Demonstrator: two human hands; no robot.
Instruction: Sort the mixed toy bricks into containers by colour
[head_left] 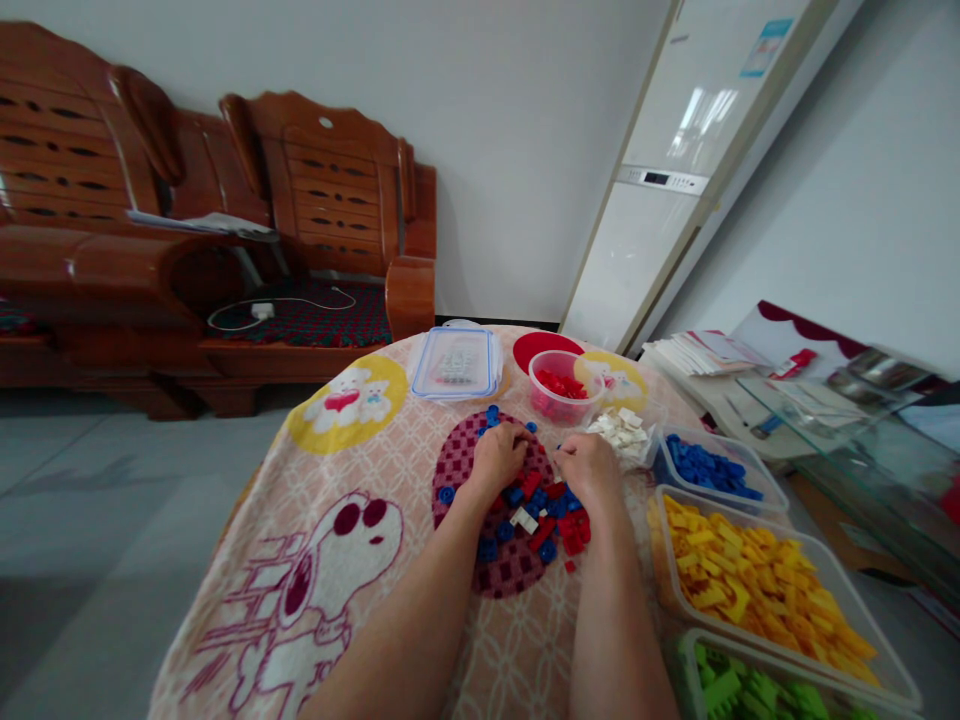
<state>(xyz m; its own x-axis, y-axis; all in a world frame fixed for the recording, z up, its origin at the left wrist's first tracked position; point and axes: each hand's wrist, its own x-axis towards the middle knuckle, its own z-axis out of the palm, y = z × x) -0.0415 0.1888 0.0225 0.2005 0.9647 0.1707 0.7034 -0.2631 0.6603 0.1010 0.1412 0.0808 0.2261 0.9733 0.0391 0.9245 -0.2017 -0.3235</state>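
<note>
Green blocks (724,692) sit right of both hands; left hand (502,455) and right hand (591,465), curled narrow, contents unclear, apparently pick through loose blocks (530,486) between them, calling for careful pinching.

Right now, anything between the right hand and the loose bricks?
Nothing visible. The loose bricks lie just left of the right hand; the white bricks sit to its right, out of the way.
</note>
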